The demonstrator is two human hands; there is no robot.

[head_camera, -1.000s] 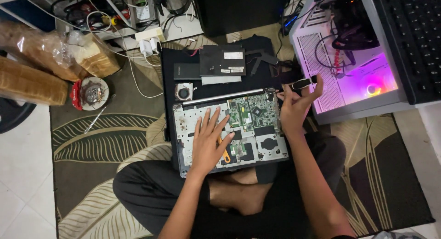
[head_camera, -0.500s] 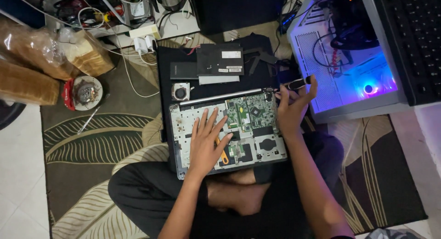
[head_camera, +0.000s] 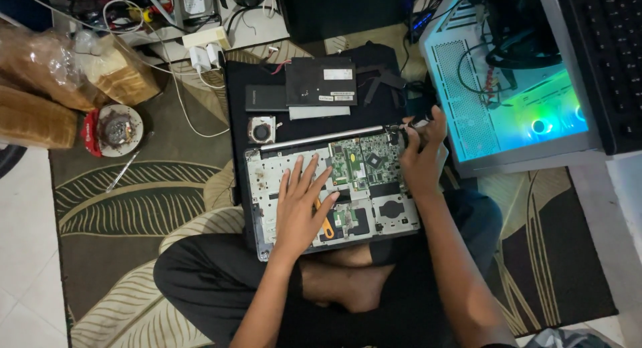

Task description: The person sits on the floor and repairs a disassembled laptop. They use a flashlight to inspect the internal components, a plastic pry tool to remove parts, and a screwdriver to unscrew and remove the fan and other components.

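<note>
The opened laptop is steadied by the flat, open left hand; a screwdriver is gripped by the right hand at its corner.

left hand flat on opened laptop | right hand grips screwdriver

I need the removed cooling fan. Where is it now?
In the head view, the small fan lies on the black mat, above the opened laptop's top-left corner, below a black flat drive.
</note>
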